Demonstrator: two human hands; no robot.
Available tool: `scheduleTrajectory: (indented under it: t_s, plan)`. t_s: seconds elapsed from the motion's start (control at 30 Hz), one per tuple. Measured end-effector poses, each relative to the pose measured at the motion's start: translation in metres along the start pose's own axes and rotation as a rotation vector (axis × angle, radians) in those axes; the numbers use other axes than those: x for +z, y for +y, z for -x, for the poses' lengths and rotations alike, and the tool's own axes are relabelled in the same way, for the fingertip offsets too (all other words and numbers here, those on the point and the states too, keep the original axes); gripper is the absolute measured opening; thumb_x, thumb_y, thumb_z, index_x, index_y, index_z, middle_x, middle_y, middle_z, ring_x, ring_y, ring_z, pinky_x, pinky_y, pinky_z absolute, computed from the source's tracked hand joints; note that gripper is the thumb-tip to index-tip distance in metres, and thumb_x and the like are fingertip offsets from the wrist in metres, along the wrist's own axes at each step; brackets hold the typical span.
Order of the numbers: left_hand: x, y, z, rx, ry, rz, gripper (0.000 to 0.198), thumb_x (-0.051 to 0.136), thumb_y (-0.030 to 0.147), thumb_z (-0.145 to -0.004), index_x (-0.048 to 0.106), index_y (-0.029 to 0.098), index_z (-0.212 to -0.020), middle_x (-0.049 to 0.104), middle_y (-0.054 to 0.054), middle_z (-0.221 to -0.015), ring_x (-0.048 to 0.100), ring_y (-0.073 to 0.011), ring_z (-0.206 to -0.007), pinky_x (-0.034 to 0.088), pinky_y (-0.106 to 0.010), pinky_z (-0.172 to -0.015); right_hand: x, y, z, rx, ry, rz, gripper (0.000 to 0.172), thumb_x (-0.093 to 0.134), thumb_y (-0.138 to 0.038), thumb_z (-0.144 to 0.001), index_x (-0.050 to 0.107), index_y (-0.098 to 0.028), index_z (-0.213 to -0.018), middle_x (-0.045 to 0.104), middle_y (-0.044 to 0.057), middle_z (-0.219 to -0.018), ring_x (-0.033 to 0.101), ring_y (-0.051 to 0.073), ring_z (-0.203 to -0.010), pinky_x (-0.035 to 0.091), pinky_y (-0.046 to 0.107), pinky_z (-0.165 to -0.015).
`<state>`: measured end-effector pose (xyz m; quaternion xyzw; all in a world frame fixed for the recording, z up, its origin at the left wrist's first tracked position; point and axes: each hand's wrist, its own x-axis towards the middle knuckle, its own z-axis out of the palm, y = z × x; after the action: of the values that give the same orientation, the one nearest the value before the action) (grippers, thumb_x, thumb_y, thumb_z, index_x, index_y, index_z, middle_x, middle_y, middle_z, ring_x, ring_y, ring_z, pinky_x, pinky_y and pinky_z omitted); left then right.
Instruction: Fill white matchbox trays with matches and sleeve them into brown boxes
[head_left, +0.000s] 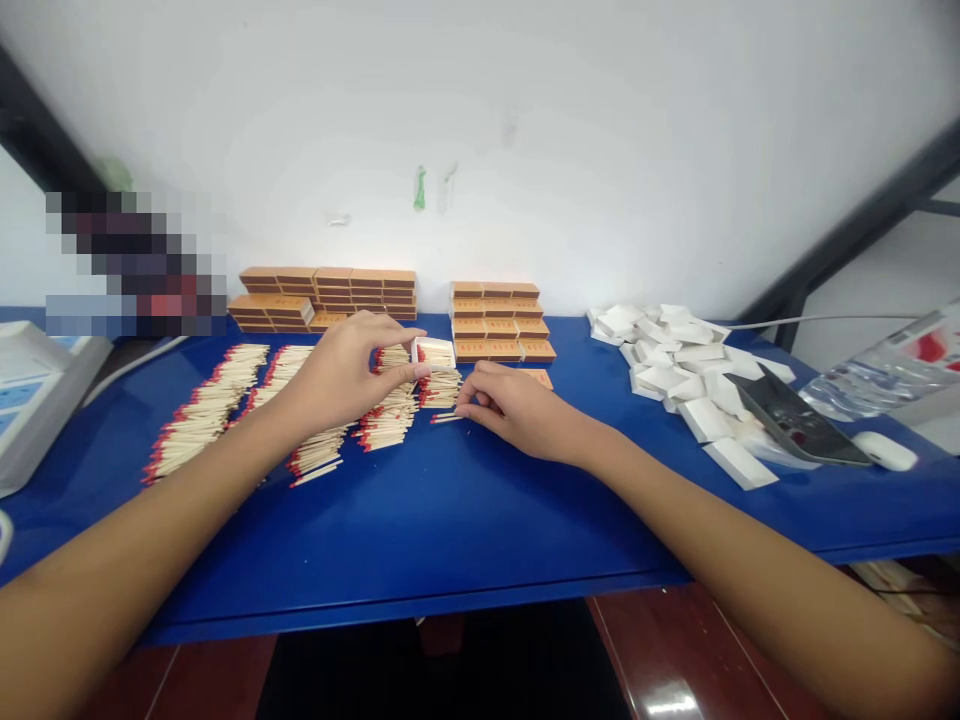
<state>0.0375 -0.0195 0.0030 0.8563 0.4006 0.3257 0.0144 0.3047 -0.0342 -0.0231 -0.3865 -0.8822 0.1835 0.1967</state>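
Between the thumb and fingers of my left hand [356,365] is a small white tray [452,352] with red-tipped matches lying in it. Just below the tray is a short pile of matches [440,390]. My right hand [510,402] is beside that pile, its fingers curled and pinched at the end of a match or two [445,418] low over the blue table [450,530]. Rows of loose matches [206,405] with red heads stretch out to the left, partly hidden under my left forearm.
Stacked matchboxes [365,285] and a second stack [501,325] stand along the wall. At the right are a heap of white trays [679,360], a dark phone [795,420], a white mouse [885,450] and a plastic bottle [885,370]. A white box [37,400] sits far left.
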Motion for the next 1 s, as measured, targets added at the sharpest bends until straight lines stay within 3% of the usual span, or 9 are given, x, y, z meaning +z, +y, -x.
scheduleTrajectory:
  t_s: [0.17, 0.33, 0.5, 0.73, 0.83, 1.0]
  plan:
    - [0.001, -0.001, 0.000, 0.046, -0.039, -0.022, 0.063, 0.060, 0.074, -0.099, 0.082, 0.020, -0.124, 0.079, -0.011, -0.104, 0.070, -0.0306, -0.100, 0.052, -0.043, -0.091, -0.005, 0.000, 0.002, 0.009, 0.023, 0.009, 0.009, 0.063, -0.024, -0.105, 0.067, -0.020, -0.098, 0.059, 0.003, -0.095, 0.054, 0.017, -0.080, 0.039, 0.029, -0.071]
    - [0.001, 0.000, 0.001, 0.061, -0.043, -0.044, 0.055, 0.063, 0.065, -0.101, 0.081, 0.019, -0.125, 0.079, -0.011, -0.107, 0.070, -0.0300, -0.101, 0.051, -0.043, -0.091, -0.002, -0.004, 0.004, -0.014, -0.035, -0.048, 0.010, 0.071, -0.030, -0.102, 0.069, -0.020, -0.101, 0.057, 0.002, -0.095, 0.052, 0.016, -0.078, 0.040, 0.029, -0.070]
    - [0.001, -0.001, 0.001, 0.055, -0.052, -0.035, 0.050, 0.067, 0.059, -0.101, 0.080, 0.019, -0.127, 0.079, -0.010, -0.106, 0.069, -0.0303, -0.102, 0.051, -0.043, -0.091, -0.001, -0.007, 0.002, -0.011, -0.066, -0.050, 0.009, 0.068, -0.023, -0.103, 0.068, -0.019, -0.095, 0.057, 0.002, -0.091, 0.052, 0.016, -0.078, 0.041, 0.029, -0.072]
    - [0.001, -0.002, 0.001, 0.074, -0.033, -0.031, 0.055, 0.063, 0.066, -0.101, 0.081, 0.019, -0.125, 0.079, -0.011, -0.104, 0.069, -0.0303, -0.100, 0.051, -0.044, -0.090, -0.002, -0.005, 0.003, -0.026, -0.077, -0.043, 0.012, 0.062, -0.021, -0.106, 0.065, -0.020, -0.095, 0.059, 0.003, -0.095, 0.052, 0.017, -0.079, 0.041, 0.030, -0.072]
    - [0.001, -0.002, 0.001, 0.071, -0.048, -0.018, 0.055, 0.063, 0.066, -0.101, 0.081, 0.020, -0.125, 0.079, -0.010, -0.104, 0.069, -0.0302, -0.100, 0.051, -0.043, -0.089, -0.005, -0.001, 0.002, -0.048, 0.025, -0.037, 0.010, 0.063, -0.023, -0.105, 0.065, -0.020, -0.096, 0.059, 0.003, -0.094, 0.052, 0.017, -0.078, 0.040, 0.030, -0.071]
    - [0.004, 0.006, 0.003, 0.044, -0.066, 0.061, 0.051, 0.071, 0.062, -0.098, 0.080, 0.021, -0.126, 0.078, -0.009, -0.107, 0.068, -0.0280, -0.099, 0.050, -0.040, -0.088, -0.011, 0.003, -0.001, -0.028, 0.353, -0.037, 0.009, 0.064, -0.023, -0.104, 0.064, -0.021, -0.095, 0.059, 0.003, -0.090, 0.051, 0.017, -0.076, 0.039, 0.031, -0.071]
